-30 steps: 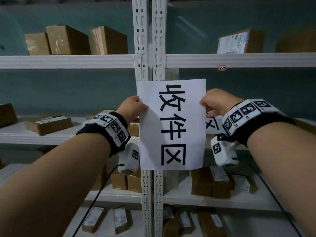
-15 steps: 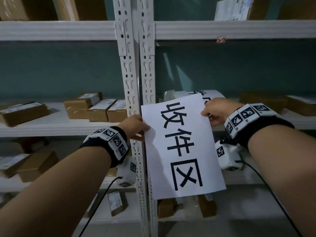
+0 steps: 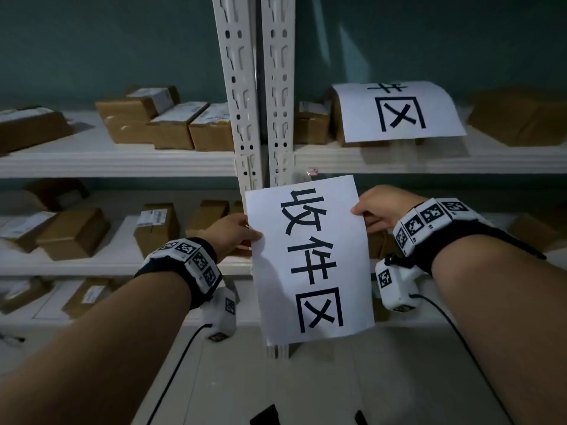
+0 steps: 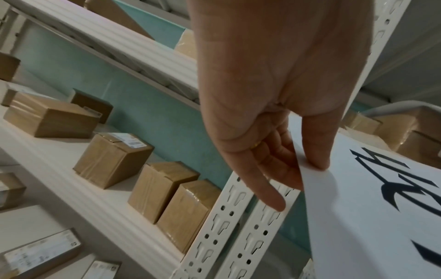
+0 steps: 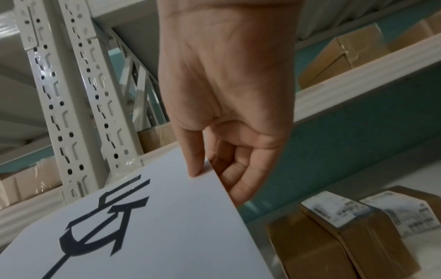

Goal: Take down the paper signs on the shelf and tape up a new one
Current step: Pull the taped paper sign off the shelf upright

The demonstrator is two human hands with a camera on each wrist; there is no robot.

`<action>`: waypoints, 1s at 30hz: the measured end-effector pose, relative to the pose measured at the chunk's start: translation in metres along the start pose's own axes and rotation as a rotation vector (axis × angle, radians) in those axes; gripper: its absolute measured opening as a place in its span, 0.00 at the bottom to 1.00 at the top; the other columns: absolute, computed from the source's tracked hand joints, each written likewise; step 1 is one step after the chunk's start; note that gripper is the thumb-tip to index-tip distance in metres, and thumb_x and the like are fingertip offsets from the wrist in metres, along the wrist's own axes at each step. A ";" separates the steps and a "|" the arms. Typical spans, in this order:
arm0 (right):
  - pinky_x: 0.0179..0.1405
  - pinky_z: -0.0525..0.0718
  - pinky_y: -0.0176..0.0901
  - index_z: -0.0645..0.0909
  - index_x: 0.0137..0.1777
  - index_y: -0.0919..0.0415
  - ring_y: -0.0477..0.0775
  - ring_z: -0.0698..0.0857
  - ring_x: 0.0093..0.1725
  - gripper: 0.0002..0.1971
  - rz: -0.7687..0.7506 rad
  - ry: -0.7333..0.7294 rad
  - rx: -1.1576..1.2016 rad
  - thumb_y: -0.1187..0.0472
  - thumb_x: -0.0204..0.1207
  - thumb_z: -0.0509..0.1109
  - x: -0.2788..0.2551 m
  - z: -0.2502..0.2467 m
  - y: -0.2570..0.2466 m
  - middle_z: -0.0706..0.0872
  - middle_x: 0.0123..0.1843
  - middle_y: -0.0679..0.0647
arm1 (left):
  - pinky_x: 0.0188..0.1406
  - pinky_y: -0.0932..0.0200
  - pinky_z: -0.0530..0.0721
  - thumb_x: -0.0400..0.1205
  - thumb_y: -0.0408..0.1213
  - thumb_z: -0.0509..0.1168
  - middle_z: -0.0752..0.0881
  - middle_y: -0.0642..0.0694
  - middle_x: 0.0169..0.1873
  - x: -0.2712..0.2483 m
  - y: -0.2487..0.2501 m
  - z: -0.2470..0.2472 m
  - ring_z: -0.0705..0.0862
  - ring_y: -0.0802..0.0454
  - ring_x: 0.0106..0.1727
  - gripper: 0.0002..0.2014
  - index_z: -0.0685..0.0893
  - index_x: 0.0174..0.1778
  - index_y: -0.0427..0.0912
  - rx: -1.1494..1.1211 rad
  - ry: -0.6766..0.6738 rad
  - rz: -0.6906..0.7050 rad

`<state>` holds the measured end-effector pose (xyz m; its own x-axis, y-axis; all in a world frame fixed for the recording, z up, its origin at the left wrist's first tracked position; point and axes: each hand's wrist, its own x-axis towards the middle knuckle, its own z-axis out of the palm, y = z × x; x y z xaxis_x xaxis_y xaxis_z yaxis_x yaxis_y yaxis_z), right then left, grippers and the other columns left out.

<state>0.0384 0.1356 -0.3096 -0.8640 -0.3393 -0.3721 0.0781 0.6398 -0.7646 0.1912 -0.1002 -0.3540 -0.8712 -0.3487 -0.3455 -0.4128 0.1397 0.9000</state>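
Two hands, left hand (image 3: 233,233) and right hand (image 3: 382,207), each grip pinching paper sign (image 3: 310,259), fingers hidden behind.

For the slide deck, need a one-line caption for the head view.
Both hands, left hand and right hand, pinch a paper sign by its side edges before the shelf upright.
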 end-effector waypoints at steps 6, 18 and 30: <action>0.54 0.87 0.54 0.80 0.58 0.66 0.57 0.88 0.51 0.10 0.055 -0.010 0.003 0.66 0.78 0.67 0.018 0.027 0.023 0.88 0.54 0.59 | 0.42 0.57 0.88 0.83 0.25 0.65 0.87 0.41 0.46 0.011 -0.027 0.003 0.87 0.47 0.43 0.05 0.81 0.52 0.35 -0.004 0.022 -0.063; 0.62 0.83 0.61 0.80 0.58 0.67 0.63 0.86 0.57 0.13 0.121 0.047 -0.039 0.58 0.81 0.65 0.060 0.027 0.057 0.86 0.56 0.63 | 0.47 0.51 0.90 0.84 0.31 0.65 0.87 0.38 0.46 0.058 -0.035 0.026 0.88 0.44 0.45 0.05 0.81 0.54 0.36 0.035 -0.095 -0.207; 0.67 0.78 0.65 0.75 0.69 0.66 0.70 0.80 0.68 0.19 0.098 0.120 -0.130 0.61 0.80 0.62 0.139 -0.040 0.095 0.80 0.68 0.68 | 0.50 0.50 0.90 0.82 0.22 0.62 0.84 0.40 0.46 0.123 -0.001 0.097 0.86 0.47 0.44 0.10 0.77 0.52 0.43 0.080 -0.260 -0.138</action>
<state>-0.0937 0.1770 -0.4133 -0.9090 -0.1914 -0.3701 0.1067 0.7517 -0.6508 0.0587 -0.0534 -0.4231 -0.8397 -0.1219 -0.5292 -0.5430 0.1837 0.8194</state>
